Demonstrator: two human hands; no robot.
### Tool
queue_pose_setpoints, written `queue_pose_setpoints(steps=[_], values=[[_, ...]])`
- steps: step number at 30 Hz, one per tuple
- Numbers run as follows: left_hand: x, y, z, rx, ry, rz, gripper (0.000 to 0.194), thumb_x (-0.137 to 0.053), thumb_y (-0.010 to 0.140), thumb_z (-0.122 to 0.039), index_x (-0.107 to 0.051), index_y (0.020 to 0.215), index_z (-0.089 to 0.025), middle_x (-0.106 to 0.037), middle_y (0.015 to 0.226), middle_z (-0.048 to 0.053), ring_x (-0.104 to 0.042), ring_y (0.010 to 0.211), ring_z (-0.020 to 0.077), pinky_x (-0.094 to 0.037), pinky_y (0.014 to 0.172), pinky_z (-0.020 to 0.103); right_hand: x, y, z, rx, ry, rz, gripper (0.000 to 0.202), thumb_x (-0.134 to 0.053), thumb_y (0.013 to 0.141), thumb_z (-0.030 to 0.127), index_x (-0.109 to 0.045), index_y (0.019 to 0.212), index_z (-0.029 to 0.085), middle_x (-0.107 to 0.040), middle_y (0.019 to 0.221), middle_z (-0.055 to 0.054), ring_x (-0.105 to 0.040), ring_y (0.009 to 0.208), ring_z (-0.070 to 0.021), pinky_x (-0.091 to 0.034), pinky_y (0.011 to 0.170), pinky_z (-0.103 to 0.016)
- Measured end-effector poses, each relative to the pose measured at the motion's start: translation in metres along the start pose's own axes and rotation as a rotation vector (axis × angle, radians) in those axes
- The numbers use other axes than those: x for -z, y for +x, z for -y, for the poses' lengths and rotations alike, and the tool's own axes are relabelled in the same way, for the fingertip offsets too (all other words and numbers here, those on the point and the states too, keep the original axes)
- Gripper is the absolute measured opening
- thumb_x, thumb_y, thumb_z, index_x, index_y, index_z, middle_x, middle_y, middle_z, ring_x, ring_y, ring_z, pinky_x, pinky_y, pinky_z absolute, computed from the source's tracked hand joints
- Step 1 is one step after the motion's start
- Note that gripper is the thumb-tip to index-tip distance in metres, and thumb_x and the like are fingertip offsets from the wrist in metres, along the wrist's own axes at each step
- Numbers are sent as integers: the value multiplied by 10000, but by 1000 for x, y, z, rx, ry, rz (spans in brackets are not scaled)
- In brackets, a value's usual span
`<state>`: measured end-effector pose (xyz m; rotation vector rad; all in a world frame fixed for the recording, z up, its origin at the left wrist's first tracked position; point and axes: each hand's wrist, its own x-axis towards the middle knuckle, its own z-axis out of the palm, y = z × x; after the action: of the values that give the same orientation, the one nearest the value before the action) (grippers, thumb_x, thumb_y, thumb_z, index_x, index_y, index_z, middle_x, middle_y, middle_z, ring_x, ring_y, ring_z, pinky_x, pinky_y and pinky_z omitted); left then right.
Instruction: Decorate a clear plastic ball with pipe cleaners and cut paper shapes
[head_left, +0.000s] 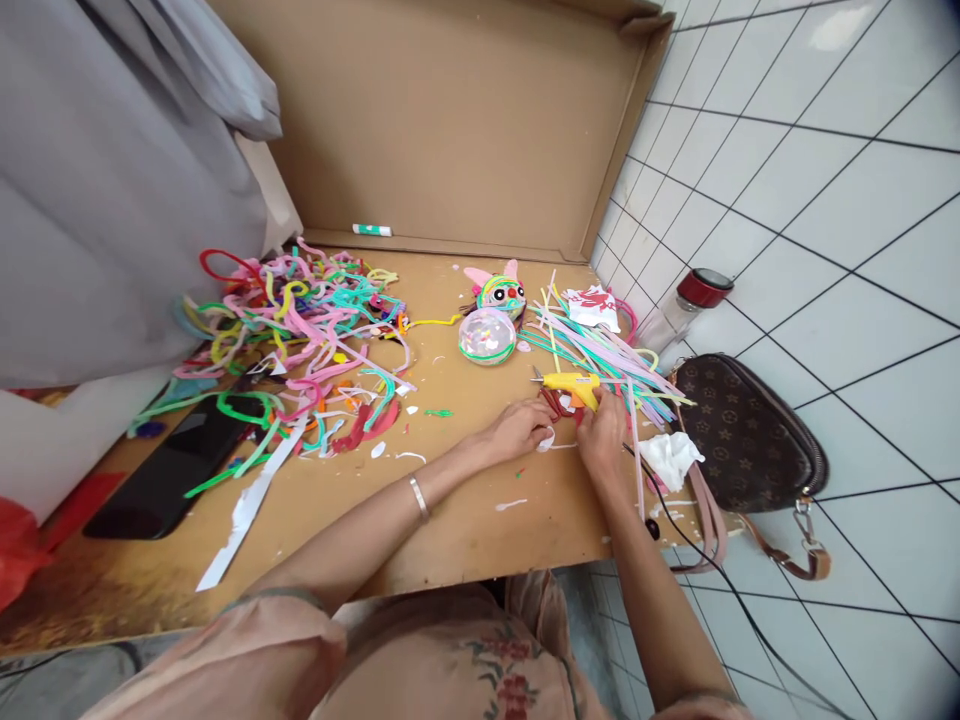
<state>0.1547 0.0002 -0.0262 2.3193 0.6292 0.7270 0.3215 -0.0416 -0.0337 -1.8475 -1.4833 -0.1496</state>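
My right hand is wrapped round the handle of a yellow glue gun, whose metal nozzle points left. Its black cord runs off to the lower right. Just left of it, my left hand rests low over the table with its fingers curled together; what they hold, if anything, is hard to make out. A small pale, see-through piece shows at those fingertips. Dark red pipe cleaner lies between the hands, under the gun. Beyond stand a clear dome with a green band and a pink-eared animal head.
A tangled heap of pipe cleaners covers the left side, beside a black phone and a torn paper strip. Straight pipe cleaners lie right, near crumpled tissue, a brown bag and a red-lidded bottle. Cardboard stands behind.
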Motion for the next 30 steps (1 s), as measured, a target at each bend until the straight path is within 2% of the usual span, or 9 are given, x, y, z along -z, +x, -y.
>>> queue_pose_setpoints(steps=[4,7,9,11,15,18,21,25,30], values=[[2,-14,-12,-36,-18,-85,214,-519,879,-192,-709,781,-183,-713,1115,107,-632,1103,224,-460,1034,399,1,-6,-5,7,-34,64,360,-382,833,124,-544,1154,101,-627,1086,-199,-561,1053,-299,-454,917,-464],[20,-36,-28,-59,-49,-194,230,-516,916,-247,-724,840,-186,-689,1181,113,-602,1170,225,-444,1048,397,10,-5,-4,31,-75,65,327,-406,848,174,-550,1135,114,-615,1075,-189,-546,1040,-309,-441,909,-464],[34,-56,-36,0,-51,-297,233,-539,921,-298,-736,849,-198,-689,1177,108,-626,1119,221,-462,1005,386,16,1,8,62,-87,20,333,-453,861,255,-543,1158,135,-602,1101,-178,-526,1063,-321,-427,921,-474],[47,-74,-39,100,-116,-402,226,-561,911,-327,-745,862,-205,-707,1098,99,-655,1031,202,-487,948,355,19,13,30,144,-40,2,416,-498,870,359,-510,1229,151,-584,1151,-168,-501,1116,-324,-416,951,-476],[61,-101,-27,320,-287,-636,262,-620,846,-408,-741,758,-192,-724,881,72,-660,850,188,-509,809,312,6,54,99,297,69,104,678,-595,812,522,-426,1361,162,-501,1315,-176,-456,1220,-339,-414,981,-474],[68,-109,-8,430,-398,-771,307,-642,795,-463,-726,705,-182,-715,775,48,-630,755,175,-498,768,304,-19,87,145,213,44,184,734,-611,777,586,-442,1378,200,-460,1372,-184,-448,1245,-392,-412,960,-538],[79,-113,8,498,-518,-917,325,-664,752,-495,-715,729,-174,-696,722,29,-589,674,150,-482,687,281,-43,102,165,61,-25,307,758,-667,723,596,-477,1355,225,-460,1376,-192,-475,1228,-412,-400,966,-578],[94,-114,17,530,-623,-1089,352,-690,704,-521,-690,740,-171,-612,618,-13,-480,558,103,-414,564,236,-62,80,155,-31,85,392,758,-685,702,551,-480,1339,192,-513,1319,-188,-526,1190,-352,-436,972,-484],[98,-113,16,511,-635,-1111,368,-691,702,-530,-680,740,-164,-625,633,-8,-526,596,111,-453,611,246,-68,30,137,-38,404,165,878,-715,631,501,-378,1358,143,-495,1353,-191,-513,1210,-292,-432,1016,-434]])
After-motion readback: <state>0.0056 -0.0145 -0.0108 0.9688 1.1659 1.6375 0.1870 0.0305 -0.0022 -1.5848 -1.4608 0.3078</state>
